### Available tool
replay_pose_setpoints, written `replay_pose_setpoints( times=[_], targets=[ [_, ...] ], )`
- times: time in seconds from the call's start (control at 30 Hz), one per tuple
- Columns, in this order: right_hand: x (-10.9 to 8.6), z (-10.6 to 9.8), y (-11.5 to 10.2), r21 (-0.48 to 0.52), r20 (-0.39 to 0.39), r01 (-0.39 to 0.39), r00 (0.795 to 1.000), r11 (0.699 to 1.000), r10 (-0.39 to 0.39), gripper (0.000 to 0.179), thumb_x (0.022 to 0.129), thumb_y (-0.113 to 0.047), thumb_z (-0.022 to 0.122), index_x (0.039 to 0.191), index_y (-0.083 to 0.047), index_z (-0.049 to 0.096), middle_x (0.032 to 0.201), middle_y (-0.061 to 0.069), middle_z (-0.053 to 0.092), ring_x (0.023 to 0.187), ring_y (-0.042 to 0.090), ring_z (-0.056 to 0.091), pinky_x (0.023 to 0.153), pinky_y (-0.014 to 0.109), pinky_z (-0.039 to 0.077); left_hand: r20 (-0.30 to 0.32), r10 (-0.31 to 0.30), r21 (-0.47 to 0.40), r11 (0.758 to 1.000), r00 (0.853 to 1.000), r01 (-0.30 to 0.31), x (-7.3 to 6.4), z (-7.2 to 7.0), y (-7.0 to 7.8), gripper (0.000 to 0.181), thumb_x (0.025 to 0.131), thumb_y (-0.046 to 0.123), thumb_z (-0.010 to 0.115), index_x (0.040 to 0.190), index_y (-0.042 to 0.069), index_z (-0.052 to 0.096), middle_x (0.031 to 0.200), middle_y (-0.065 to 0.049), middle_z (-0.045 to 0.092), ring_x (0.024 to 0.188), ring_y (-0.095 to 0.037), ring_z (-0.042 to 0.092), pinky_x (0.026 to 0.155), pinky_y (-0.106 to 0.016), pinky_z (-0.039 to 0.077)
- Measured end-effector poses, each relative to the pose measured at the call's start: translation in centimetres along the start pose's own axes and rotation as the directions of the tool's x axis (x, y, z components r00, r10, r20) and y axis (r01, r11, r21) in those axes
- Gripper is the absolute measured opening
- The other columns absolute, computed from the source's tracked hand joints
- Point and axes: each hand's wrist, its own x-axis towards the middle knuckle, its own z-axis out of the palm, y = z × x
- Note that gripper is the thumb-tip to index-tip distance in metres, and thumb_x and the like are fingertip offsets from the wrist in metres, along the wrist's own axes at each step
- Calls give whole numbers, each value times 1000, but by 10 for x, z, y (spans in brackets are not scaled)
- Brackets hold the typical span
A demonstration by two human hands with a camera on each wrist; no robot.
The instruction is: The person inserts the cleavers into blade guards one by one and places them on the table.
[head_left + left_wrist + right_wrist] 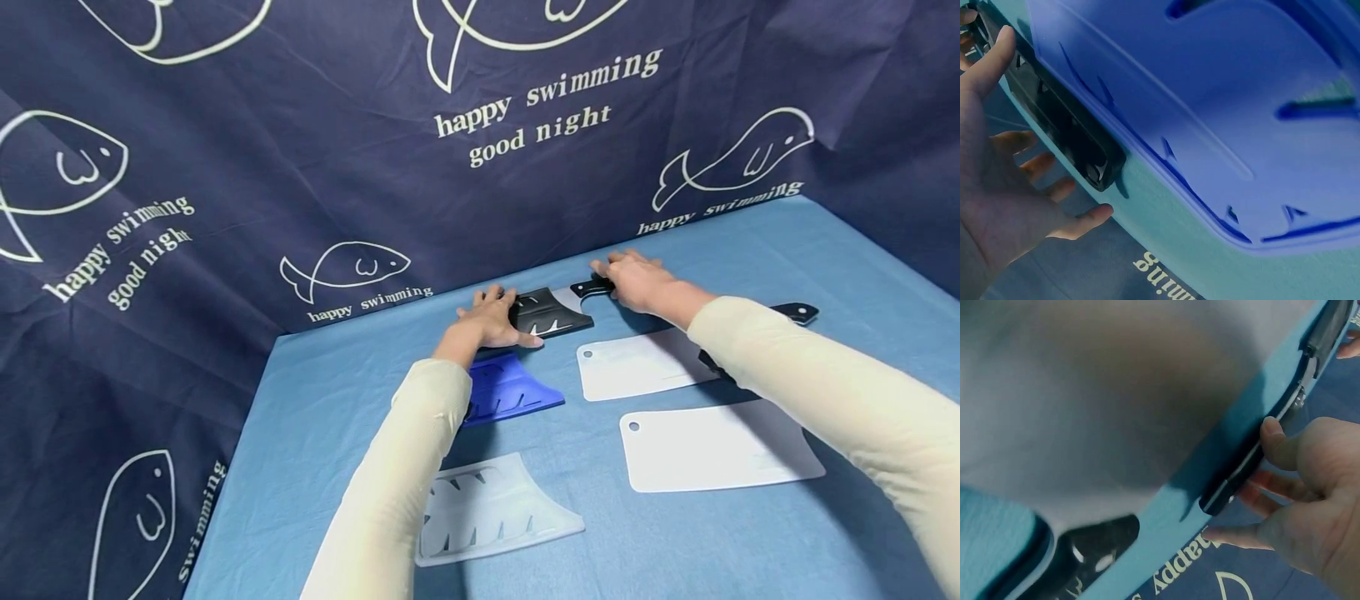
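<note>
A cleaver with a black handle (1235, 465) lies at the table's back, its blade mostly inside a black blade guard (551, 315). My left hand (491, 319) is spread over the guard's left end, with fingers apart and the thumb along its near side. At the handle, my right hand (637, 279) has its thumb on the near side and fingers on the far side, pinching it. A blue blade guard (510, 387) lies just in front of my left hand, partly behind the sleeve. Nearer is a translucent white blade guard (495, 508).
Two bare cleaver blades lie on the right, a farther blade (637, 364) and a nearer blade (712, 450). A black handle (798, 312) shows past my right sleeve, which hides part of them. Behind the blue tabletop (315, 467) hangs a dark printed cloth (360, 150).
</note>
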Motion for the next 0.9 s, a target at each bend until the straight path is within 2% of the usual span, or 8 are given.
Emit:
replay_pose_setpoints(
  times=[0.17,0.4,0.47,0.73,0.9],
  targets=[
    [-12,-12,2,18,-34,28,999,999,-28,57,91,-8,63,144,-3,42,137,28,42,126,46,38,86,67,39,-41,39,10,999,998,-39,-7,0,-8,104,76,68,65,155,22,16,159,-4,12,144,-31,10,106,-68,15],
    [-39,-26,10,69,-120,103,988,992,-95,56,87,-4,67,139,-1,48,127,28,49,115,44,47,82,56,45,-122,112,24,994,986,-110,-30,5,-26,102,75,66,68,154,21,23,157,-3,16,142,-26,15,105,-65,18],
    [-49,-29,13,80,-137,112,985,991,-100,56,86,-3,67,139,-1,50,128,28,49,117,45,47,85,57,44,-137,122,23,992,983,-120,-36,8,-31,102,75,66,68,154,20,23,157,-3,18,141,-26,17,104,-65,19],
    [-82,-35,30,76,-189,145,974,986,-129,55,81,2,70,134,-1,56,127,25,51,112,44,50,80,56,46,-215,141,-15,989,967,-147,-60,17,-44,98,76,63,69,153,18,27,154,-6,24,138,-27,23,101,-64,23],
    [-100,-35,45,86,-203,152,970,985,-132,53,79,2,72,129,1,58,125,27,53,113,46,49,86,60,42,-240,147,-15,988,960,-155,-75,27,-49,98,78,66,65,153,16,26,152,-8,28,136,-27,27,97,-61,27]
  ],
)
